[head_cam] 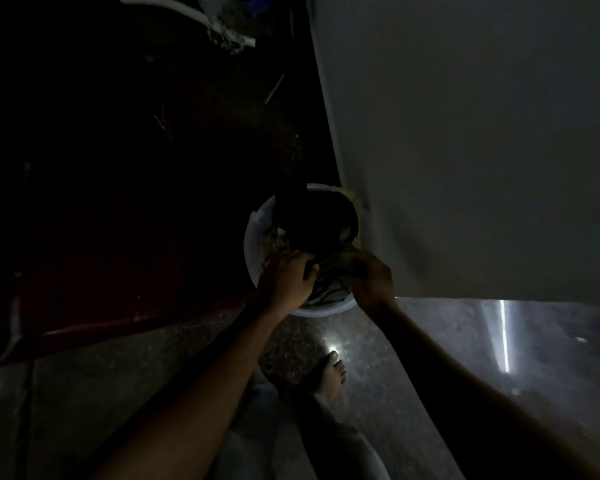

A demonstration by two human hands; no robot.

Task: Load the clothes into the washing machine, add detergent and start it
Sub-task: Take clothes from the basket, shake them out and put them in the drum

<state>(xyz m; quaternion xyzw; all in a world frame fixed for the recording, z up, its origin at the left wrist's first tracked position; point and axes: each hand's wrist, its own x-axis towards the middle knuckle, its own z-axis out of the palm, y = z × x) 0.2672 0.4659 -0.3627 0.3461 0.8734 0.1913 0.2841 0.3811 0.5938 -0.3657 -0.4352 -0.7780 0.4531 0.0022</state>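
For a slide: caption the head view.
Left hand grips clothes in a white bucket on the floor, right hand alongside.

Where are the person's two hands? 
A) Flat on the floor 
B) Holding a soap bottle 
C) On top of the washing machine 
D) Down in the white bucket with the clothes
D: the left hand and the right hand both reach down into the white bucket on the floor, onto the clothes piled in it.

clothes [312,226] in bucket [252,251] | bucket left of washing machine [482,133], touching
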